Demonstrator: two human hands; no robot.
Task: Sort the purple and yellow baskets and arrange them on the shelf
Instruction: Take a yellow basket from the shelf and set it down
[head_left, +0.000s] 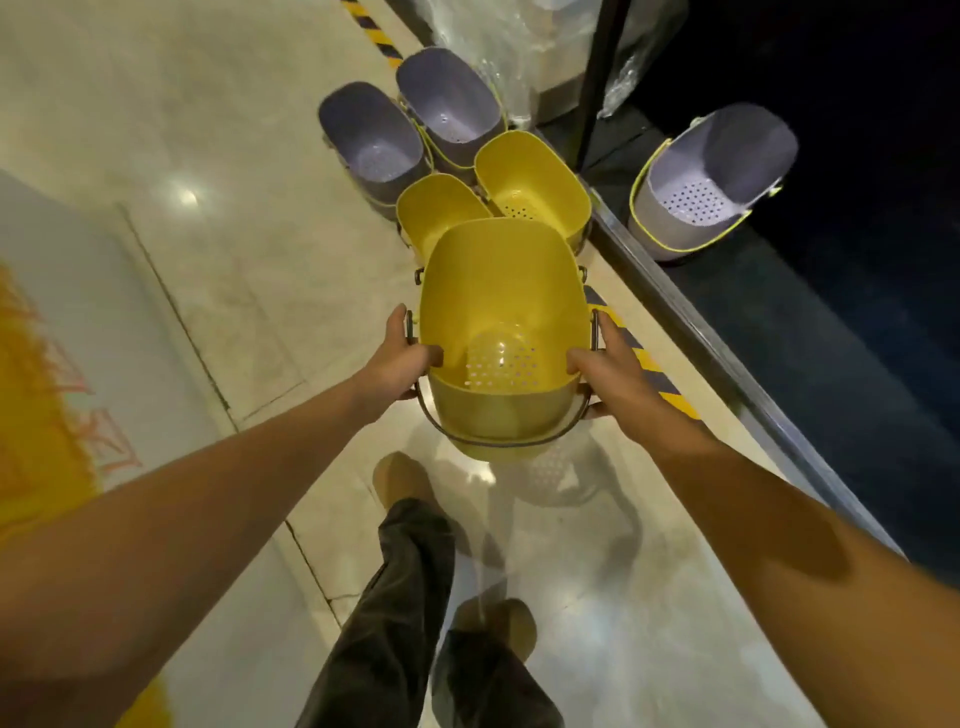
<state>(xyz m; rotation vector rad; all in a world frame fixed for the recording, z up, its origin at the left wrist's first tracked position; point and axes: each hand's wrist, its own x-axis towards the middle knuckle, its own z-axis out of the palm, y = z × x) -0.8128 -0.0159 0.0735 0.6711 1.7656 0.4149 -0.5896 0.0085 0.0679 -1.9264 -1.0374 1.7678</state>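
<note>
Head view: the left grip (402, 358) and right grip (610, 374) each clasp a side rim of the held yellow basket (498, 280), above the floor (208, 234). Beyond it, two yellow floor baskets (535, 176) and two purple floor baskets (371, 135) stand together. A shelved purple basket (711, 176) sits on the dark shelf (831, 389).

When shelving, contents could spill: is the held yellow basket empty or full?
Empty: the held yellow basket shows only its bare perforated bottom inside.

Left hand (402, 358), right hand (613, 376): bare. Left forearm (234, 467), right forearm (753, 519): bare along whole visible length. Trousers (410, 587): dark grey-brown, loose, wide-legged, creased fabric. First shoe (402, 480), second shoe (501, 626): tan-brown, rounded toes, plain uppers, detail blurred.
</note>
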